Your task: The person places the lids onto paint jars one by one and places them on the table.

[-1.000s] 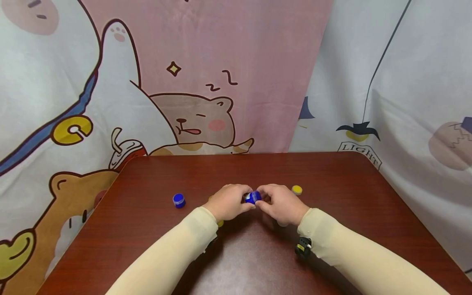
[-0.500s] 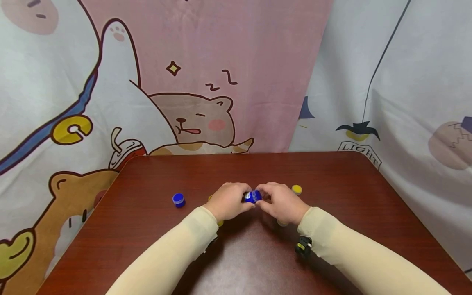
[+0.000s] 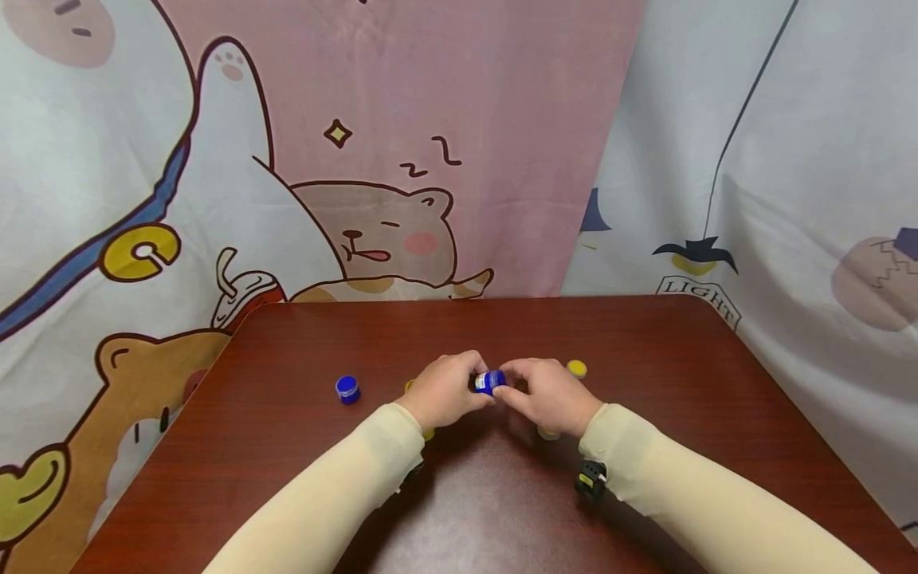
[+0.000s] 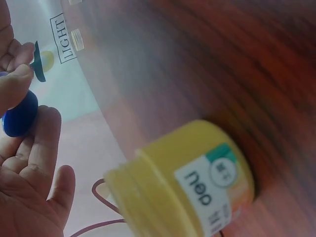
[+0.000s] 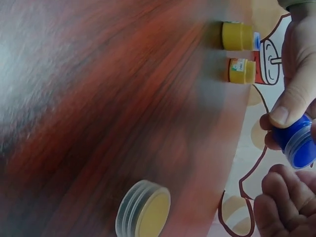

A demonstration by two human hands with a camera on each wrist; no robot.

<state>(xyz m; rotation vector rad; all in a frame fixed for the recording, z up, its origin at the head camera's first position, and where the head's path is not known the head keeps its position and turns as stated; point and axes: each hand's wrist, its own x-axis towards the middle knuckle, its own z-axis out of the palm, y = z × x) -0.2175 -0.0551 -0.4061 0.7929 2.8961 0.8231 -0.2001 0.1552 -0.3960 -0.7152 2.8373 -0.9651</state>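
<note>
A small blue jar [image 3: 490, 383] is held above the table between both hands, tilted on its side. The left hand [image 3: 446, 392] grips its labelled end. At the other end, the thumb and a finger of the right hand [image 3: 549, 396] pinch the jar. The right wrist view shows the left thumb lying along the blue jar [image 5: 298, 143], with the lower fingers of the right hand [image 5: 282, 205] bent below it. In the left wrist view the left hand [image 4: 29, 182] has several fingers extended beneath the blue round end [image 4: 20, 116].
Another blue jar [image 3: 347, 390] stands left on the table [image 3: 617, 494]. Yellow jars [image 5: 238, 36] are partly hidden by the left hand in the head view; one yellow jar [image 4: 197, 182] looms close in the left wrist view. A yellow-topped piece [image 3: 577, 369] lies behind the right hand.
The held blue jar has shifted slightly left and turned a little. The fingers of both hands have shifted slightly around it; the arms have barely moved.
</note>
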